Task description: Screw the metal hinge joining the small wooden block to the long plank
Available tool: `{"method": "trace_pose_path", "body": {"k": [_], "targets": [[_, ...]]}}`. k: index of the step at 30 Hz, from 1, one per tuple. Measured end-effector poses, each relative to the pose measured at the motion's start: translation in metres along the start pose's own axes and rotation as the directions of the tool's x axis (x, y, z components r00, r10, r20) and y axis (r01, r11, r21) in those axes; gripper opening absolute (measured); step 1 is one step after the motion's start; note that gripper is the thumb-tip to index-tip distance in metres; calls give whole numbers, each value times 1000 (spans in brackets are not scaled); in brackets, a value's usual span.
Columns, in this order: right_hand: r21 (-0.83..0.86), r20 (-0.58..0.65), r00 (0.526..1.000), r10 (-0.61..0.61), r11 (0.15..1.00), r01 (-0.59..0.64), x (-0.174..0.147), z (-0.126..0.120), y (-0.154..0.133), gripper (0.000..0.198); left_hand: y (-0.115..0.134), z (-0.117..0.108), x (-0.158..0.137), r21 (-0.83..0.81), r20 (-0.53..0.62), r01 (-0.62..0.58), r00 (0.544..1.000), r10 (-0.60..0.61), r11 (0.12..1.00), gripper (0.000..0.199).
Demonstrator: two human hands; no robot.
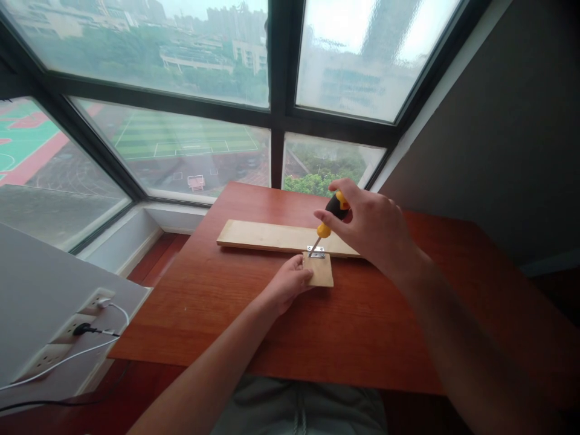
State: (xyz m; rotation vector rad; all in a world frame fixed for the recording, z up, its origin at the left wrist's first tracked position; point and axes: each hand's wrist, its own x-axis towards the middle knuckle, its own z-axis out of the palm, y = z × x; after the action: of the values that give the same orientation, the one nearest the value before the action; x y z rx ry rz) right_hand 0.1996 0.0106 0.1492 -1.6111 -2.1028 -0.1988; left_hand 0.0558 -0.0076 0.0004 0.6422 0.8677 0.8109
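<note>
My right hand (369, 223) is closed around the black and yellow handle of a screwdriver (323, 231). The tool slants down to the left, its tip at the near leaf of a small metal hinge (316, 252). That hinge joins a long pale wooden board (267, 237) to a small square wooden piece (322, 275). My left hand (292, 278) grips the left edge of the small piece, thumb on top and fingers partly hidden beneath. Whether a screw sits under the tip is too small to tell. The right end of the board is hidden behind my right hand and forearm.
Both pieces are on a reddish-brown wooden table (217, 320). Large dark-framed windows (278, 121) stand behind it. On the low wall at left are power sockets (70, 329) with plugs and cables (102, 345). A grey wall (489, 133) rises on the right.
</note>
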Motion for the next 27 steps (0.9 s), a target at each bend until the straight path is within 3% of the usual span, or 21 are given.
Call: {"method": "trace_pose_path", "body": {"k": [5, 7, 14, 16, 21, 27], "targets": [[358, 105, 985, -135, 929, 90, -2, -5, 3, 50, -1, -1, 1, -9, 4, -6, 1000, 6, 1000, 31], [427, 106, 979, -174, 897, 113, -1, -6, 5, 48, -1, -1, 1, -5, 6, -2, 1000, 2, 1000, 31], [123, -26, 998, -52, 991, 55, -1, 4, 7, 36, 0, -1, 0, 4, 3, 1, 1000, -1, 1000, 30], [155, -13, 999, -45, 987, 46, -2, 3, 8, 39, 0, -1, 0, 1, 4, 4, 1000, -4, 1000, 31], [401, 82, 980, -184, 906, 136, -2, -7, 10, 45, -1, -2, 1, -2, 8, 3, 1000, -3, 1000, 32], [64, -31, 998, -52, 996, 54, -1, 1, 7, 36, -1, -2, 1, -5, 3, 0, 1000, 0, 1000, 34]]}}
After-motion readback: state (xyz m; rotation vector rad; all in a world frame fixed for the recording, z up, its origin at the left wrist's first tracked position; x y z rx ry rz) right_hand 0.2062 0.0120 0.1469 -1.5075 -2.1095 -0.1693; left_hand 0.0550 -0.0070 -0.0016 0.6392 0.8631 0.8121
